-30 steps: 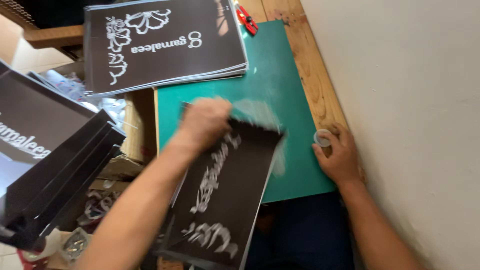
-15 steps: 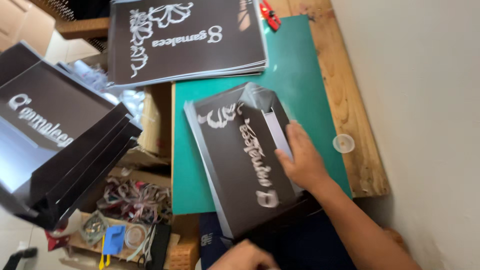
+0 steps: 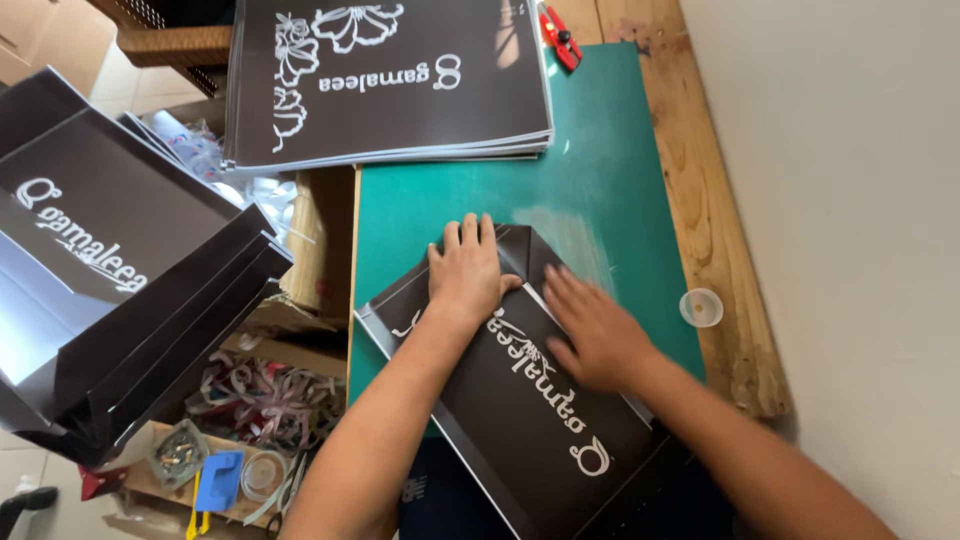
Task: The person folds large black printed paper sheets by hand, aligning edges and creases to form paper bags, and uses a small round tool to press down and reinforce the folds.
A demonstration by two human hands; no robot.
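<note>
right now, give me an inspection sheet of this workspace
surface: green cutting mat on a wooden table.
job's things: dark printed sheet, partly folded, lying on the mat.
clutter: stack of printed sheets at the far end; red cutter; small clear cup; folded dark bags and a box of ribbon scraps on the left.
grippers: left hand and right hand both flat on the sheet.
cables: nothing seen.
surroundings: pale wall on the right.

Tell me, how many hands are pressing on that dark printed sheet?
2. The left hand lies flat on the sheet's upper end over the green mat; the right hand presses along its right edge.
</note>
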